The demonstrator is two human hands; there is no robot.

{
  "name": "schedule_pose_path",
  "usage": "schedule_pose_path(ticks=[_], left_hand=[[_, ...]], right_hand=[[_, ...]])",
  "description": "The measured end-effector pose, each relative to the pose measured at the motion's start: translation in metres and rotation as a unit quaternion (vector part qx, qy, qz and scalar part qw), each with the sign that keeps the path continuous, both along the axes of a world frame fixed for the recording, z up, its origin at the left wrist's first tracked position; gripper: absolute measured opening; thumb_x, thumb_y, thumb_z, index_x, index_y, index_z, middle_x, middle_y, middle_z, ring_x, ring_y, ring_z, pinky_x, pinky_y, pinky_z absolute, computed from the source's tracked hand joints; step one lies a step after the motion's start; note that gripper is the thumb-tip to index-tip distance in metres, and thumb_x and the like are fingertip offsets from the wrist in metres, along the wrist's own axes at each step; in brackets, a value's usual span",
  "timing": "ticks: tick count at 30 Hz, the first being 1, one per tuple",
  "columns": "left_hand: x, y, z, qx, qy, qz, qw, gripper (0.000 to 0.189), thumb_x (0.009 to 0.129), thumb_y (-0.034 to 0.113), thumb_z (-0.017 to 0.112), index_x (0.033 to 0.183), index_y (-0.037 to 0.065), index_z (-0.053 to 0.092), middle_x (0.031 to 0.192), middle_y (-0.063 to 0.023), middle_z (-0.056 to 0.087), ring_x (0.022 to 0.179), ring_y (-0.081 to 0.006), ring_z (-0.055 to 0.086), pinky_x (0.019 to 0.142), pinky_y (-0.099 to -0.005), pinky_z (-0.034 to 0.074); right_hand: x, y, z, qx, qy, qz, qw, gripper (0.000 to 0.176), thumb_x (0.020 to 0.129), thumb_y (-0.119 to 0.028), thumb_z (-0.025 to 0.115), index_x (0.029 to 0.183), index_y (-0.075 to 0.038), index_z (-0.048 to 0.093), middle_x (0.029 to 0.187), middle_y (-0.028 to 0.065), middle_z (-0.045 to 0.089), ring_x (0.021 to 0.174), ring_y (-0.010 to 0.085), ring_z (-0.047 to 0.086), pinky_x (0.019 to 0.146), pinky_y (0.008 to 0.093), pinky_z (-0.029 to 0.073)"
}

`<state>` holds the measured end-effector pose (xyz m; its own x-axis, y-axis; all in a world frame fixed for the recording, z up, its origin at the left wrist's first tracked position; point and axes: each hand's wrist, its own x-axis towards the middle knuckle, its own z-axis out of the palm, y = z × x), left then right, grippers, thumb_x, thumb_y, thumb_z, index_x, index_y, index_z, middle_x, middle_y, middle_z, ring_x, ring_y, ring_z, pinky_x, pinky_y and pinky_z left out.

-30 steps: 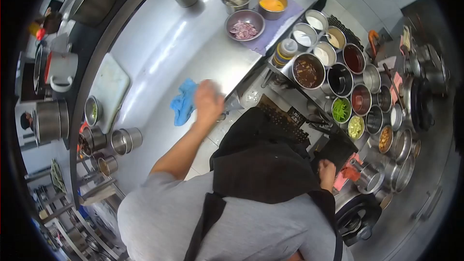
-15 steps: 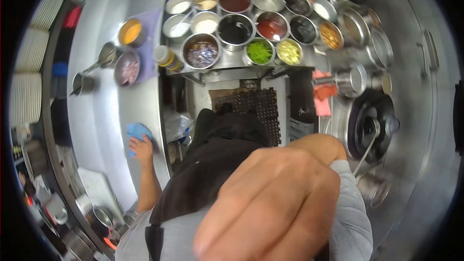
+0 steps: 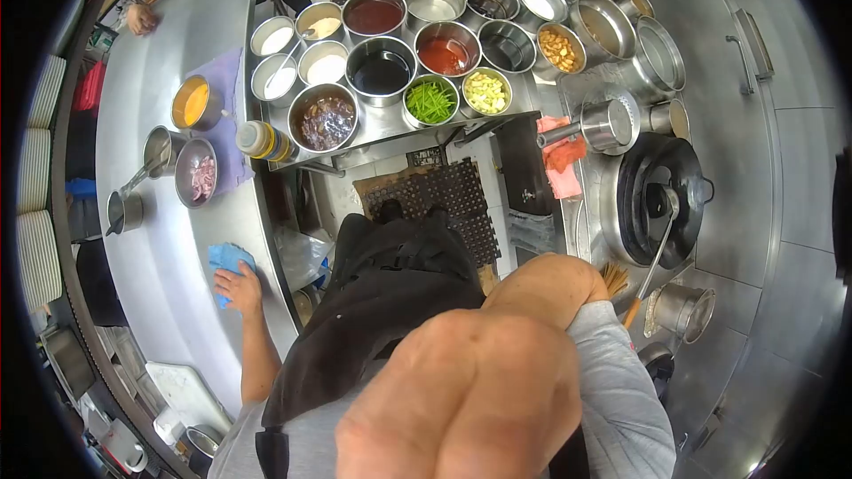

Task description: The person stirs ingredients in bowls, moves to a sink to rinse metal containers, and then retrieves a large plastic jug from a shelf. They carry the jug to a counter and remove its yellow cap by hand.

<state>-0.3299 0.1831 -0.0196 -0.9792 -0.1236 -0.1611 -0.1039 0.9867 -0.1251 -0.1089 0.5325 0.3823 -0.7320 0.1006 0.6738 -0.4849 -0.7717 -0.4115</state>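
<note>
On the steel counter at the left, my left hand [image 3: 239,289] has its fingers over a folded blue cloth [image 3: 231,261], gripping it against the surface. Very close to the camera at the bottom middle is my right hand [image 3: 461,390], raised with its knuckles and back toward me. Its fingertips are hidden, and nothing it might hold shows. Farther up the same counter, a metal bowl of sliced pinkish food [image 3: 197,173] and a pot of orange liquid [image 3: 191,104] stand by a purple mat [image 3: 224,80].
Ahead, a steel stand [image 3: 386,135] carries several pots of sauces and chopped vegetables. A yellow-labelled bottle [image 3: 264,142] stands at its left corner. At the right are a black wok [image 3: 661,200] with a ladle [image 3: 652,262] and a saucepan [image 3: 608,127]. Another person's hand [image 3: 140,19] rests at the far left counter.
The whole view has shifted, with the pots now further left and sharper. My right hand sits slightly lower and further left in the picture. My left hand stays on the blue cloth.
</note>
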Motion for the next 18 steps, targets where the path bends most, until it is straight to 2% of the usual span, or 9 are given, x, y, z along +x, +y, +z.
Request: schedule_pose_path(ticks=[3, 5, 6, 8, 10, 12, 13, 16, 18], left_hand=[[-0.002, 0.005, -0.001, 0.003, 0.011, -0.010, 1.000, 0.077, 0.093, 0.056, 0.037, 0.146, 0.001, 0.022, 0.152, -0.0172, 0.020, 0.138, -0.0418, 0.019, 0.100, -0.0687, 0.025], [-0.006, 0.010, -0.002, 0.002, 0.021, -0.014, 1.000, 0.077, 0.093, 0.055, 0.037, 0.146, 0.001, 0.022, 0.152, -0.0170, 0.020, 0.138, -0.0418, 0.019, 0.100, -0.0688, 0.025], [-0.005, 0.012, -0.002, 0.004, 0.028, -0.023, 0.999, 0.075, 0.093, 0.053, 0.038, 0.145, 0.001, 0.023, 0.152, -0.0171, 0.020, 0.138, -0.0421, 0.019, 0.099, -0.0689, 0.026], [-0.008, 0.011, -0.001, 0.003, 0.042, -0.023, 0.999, 0.073, 0.094, 0.051, 0.038, 0.145, 0.001, 0.024, 0.152, -0.0171, 0.020, 0.138, -0.0424, 0.020, 0.099, -0.0689, 0.026], [-0.015, 0.010, -0.002, 0.016, 0.051, -0.070, 0.996, 0.066, 0.094, 0.044, 0.041, 0.143, 0.002, 0.029, 0.151, -0.0172, 0.022, 0.137, -0.0435, 0.021, 0.099, -0.0684, 0.028], [-0.023, 0.010, 0.005, 0.033, 0.063, -0.092, 0.993, 0.062, 0.094, 0.040, 0.043, 0.142, 0.002, 0.033, 0.151, -0.0170, 0.023, 0.137, -0.0436, 0.021, 0.098, -0.0680, 0.029], [-0.026, 0.012, 0.008, 0.056, 0.065, -0.127, 0.988, 0.058, 0.094, 0.036, 0.045, 0.140, 0.003, 0.037, 0.150, -0.0168, 0.024, 0.137, -0.0438, 0.021, 0.098, -0.0676, 0.030], [-0.032, 0.016, 0.021, 0.065, 0.078, -0.146, 0.984, 0.048, 0.092, 0.027, 0.049, 0.133, 0.003, 0.047, 0.149, -0.0159, 0.026, 0.137, -0.0415, 0.022, 0.099, -0.0676, 0.031], [-0.032, 0.027, 0.037, 0.050, 0.049, -0.148, 0.986, 0.043, 0.091, 0.020, 0.049, 0.131, 0.004, 0.049, 0.149, -0.0150, 0.027, 0.137, -0.0398, 0.024, 0.100, -0.0678, 0.029]], right_hand=[[-0.001, -0.011, -0.002, -0.044, -0.009, -0.027, 0.999, 0.023, 0.093, -0.004, 0.048, 0.073, 0.004, 0.055, 0.076, 0.0167, 0.056, 0.064, 0.0326, 0.054, 0.058, 0.0378, 0.046], [0.004, -0.029, -0.005, -0.164, -0.042, 0.015, 0.985, 0.047, 0.083, -0.042, 0.070, 0.089, 0.004, 0.067, 0.085, 0.0164, 0.069, 0.067, 0.0324, 0.062, 0.061, 0.0446, 0.050], [0.000, -0.017, -0.009, -0.166, -0.044, 0.017, 0.985, 0.047, 0.083, -0.042, 0.070, 0.089, 0.004, 0.067, 0.085, 0.0164, 0.069, 0.067, 0.0324, 0.062, 0.061, 0.0446, 0.050], [-0.013, 0.022, -0.023, 0.116, 0.065, -0.035, 0.991, 0.014, 0.079, 0.004, 0.052, 0.089, 0.003, 0.062, 0.085, 0.0126, 0.065, 0.079, 0.0308, 0.064, 0.073, 0.0361, 0.051], [-0.017, 0.025, -0.048, 0.147, -0.005, -0.227, 0.963, 0.020, 0.090, -0.004, 0.052, 0.077, 0.005, 0.063, 0.082, 0.0191, 0.067, 0.067, 0.0288, 0.065, 0.060, 0.0327, 0.052], [-0.004, 0.040, -0.068, 0.263, -0.335, -0.226, 0.876, 0.015, 0.085, 0.003, 0.050, 0.087, 0.005, 0.065, 0.081, 0.0155, 0.067, 0.073, 0.0238, 0.065, 0.067, 0.0308, 0.053], [-0.003, 0.039, -0.104, 0.183, -0.423, -0.242, 0.854, 0.022, 0.085, 0.005, 0.048, 0.100, 0.003, 0.063, 0.086, 0.0128, 0.067, 0.077, 0.0186, 0.065, 0.071, 0.0285, 0.052], [0.029, 0.074, -0.248, 0.256, -0.560, -0.264, 0.742, 0.031, 0.083, 0.003, 0.047, 0.111, -0.001, 0.061, 0.094, 0.0087, 0.067, 0.078, 0.0135, 0.063, 0.070, 0.0246, 0.051], [0.079, 0.085, -0.323, 0.409, -0.681, -0.279, 0.540, 0.023, 0.086, -0.010, 0.053, 0.104, -0.001, 0.064, 0.085, 0.0143, 0.068, 0.075, 0.0214, 0.065, 0.067, 0.0343, 0.052]])
